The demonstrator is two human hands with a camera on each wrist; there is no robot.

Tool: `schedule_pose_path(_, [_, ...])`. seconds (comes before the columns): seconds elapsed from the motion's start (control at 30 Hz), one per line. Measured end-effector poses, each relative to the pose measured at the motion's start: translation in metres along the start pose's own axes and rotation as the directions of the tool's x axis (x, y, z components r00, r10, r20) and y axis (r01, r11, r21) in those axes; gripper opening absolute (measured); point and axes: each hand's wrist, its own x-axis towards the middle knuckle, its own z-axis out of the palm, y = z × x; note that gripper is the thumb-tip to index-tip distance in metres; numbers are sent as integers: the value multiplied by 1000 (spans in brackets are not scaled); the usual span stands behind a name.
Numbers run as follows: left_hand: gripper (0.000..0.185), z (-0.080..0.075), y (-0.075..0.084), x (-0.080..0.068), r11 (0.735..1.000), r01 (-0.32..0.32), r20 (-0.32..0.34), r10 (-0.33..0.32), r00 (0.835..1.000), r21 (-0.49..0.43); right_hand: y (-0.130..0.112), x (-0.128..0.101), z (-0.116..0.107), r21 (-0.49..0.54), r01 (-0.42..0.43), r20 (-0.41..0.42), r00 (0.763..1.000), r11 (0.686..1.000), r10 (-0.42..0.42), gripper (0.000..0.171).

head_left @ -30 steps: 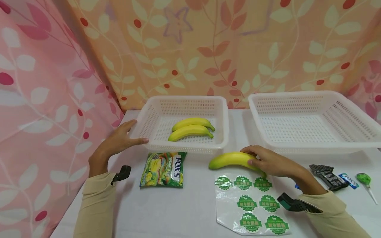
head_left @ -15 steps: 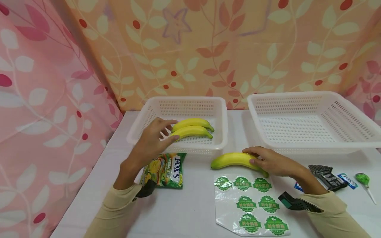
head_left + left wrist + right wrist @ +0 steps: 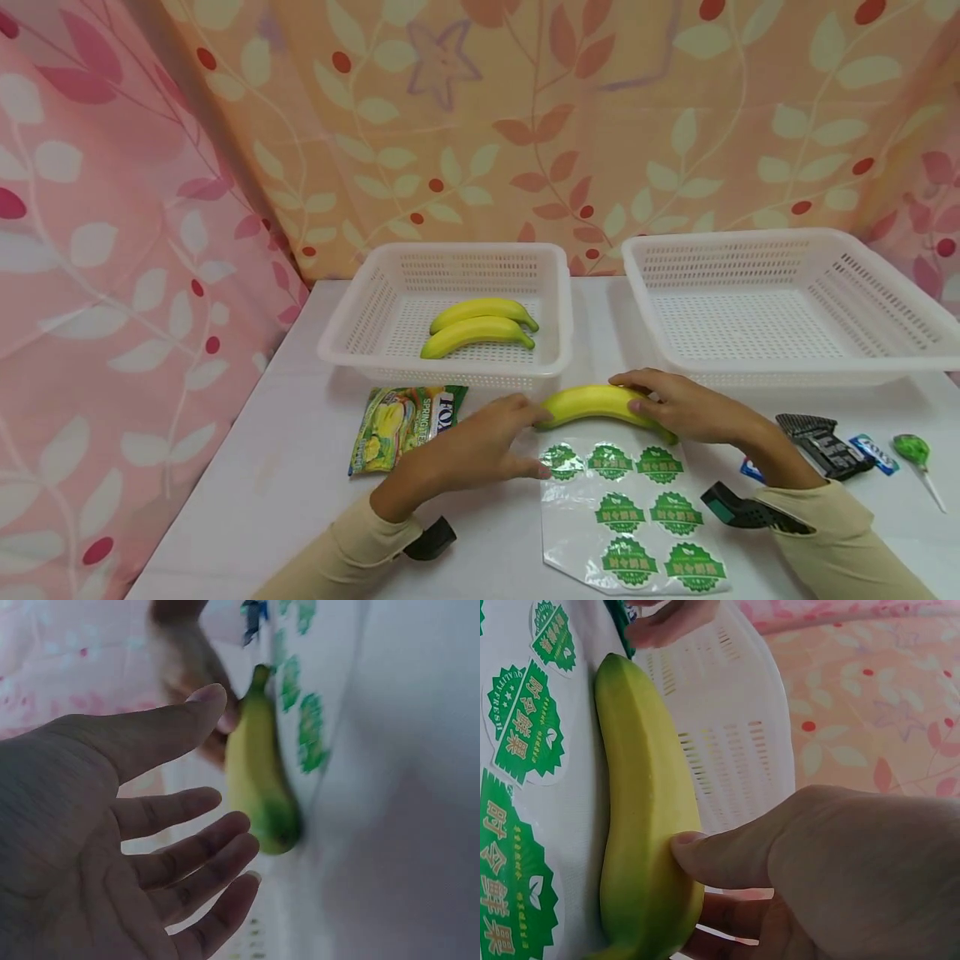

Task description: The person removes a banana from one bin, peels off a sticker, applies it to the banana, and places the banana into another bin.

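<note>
A yellow banana (image 3: 588,402) with greenish ends lies on the table behind a sheet of green stickers (image 3: 633,517). My right hand (image 3: 686,407) holds it near its right end, the thumb pressing one side in the right wrist view and fingers (image 3: 735,915) partly hidden behind it. My left hand (image 3: 480,446) is at the banana's other end, its fingers spread and slightly bent. In the left wrist view the palm faces the banana (image 3: 259,772), the thumb apart from the fingers (image 3: 202,855). Contact there cannot be told.
Two bananas (image 3: 480,329) lie in the left white basket (image 3: 450,371); a larger white basket (image 3: 787,367) stands right. A green FOX'S candy bag (image 3: 390,425) is partly behind the left hand. Right of the right arm lie a black wrapper (image 3: 832,450), a blue-and-white wrapped candy (image 3: 873,454) and a green lollipop (image 3: 911,450).
My left hand has moved from the left basket's rim, past the bananas in it, right and toward me to the loose banana's left end. My right hand stays on that banana.
</note>
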Motion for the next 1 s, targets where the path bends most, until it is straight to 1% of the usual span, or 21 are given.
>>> schedule_pose_path(0.17, [72,22,0,9,996,-16,8,16,1000,86,0,1,1,2,-7,-6,1000,1000,7,46])
schedule_pose_path(0.3, [78,32,-1,11,991,-11,13,10,1000,131,1,2,1,8,-11,-8,1000,1000,11,46])
schedule_pose_path(0.4, [80,36,-3,12,992,4,7,-5,1000,130,0,2,1,7,-13,-13,1000,1000,13,46])
schedule_pose_path(0.47, [81,38,-4,13,993,14,-1,-14,1000,115,1,1,1,-3,-15,-19,1000,1000,15,45])
schedule_pose_path(0.57, [81,40,-4,16,997,39,-14,-38,999,68,-1,0,1,-27,-34,-27,999,999,33,45])
schedule_pose_path(0.7, [79,42,-4,18,998,64,-19,-64,998,-3,-11,-2,3,-121,-78,-58,996,990,71,47])
schedule_pose_path(0.77, [79,42,-4,17,997,65,-23,-66,998,-30,-21,-4,4,-171,-82,-87,994,982,68,47])
schedule_pose_path(0.87, [77,40,-5,16,996,63,-29,-65,997,-67,-37,-7,7,-198,-33,-127,992,980,8,46])
schedule_pose_path(0.93, [77,38,-6,15,993,68,-32,-72,997,-98,-45,-8,10,-191,44,-134,988,981,-71,42])
schedule_pose_path(1.0, [77,36,-7,15,986,80,-29,-85,996,-143,-50,-8,14,-174,136,-115,981,975,-158,38])
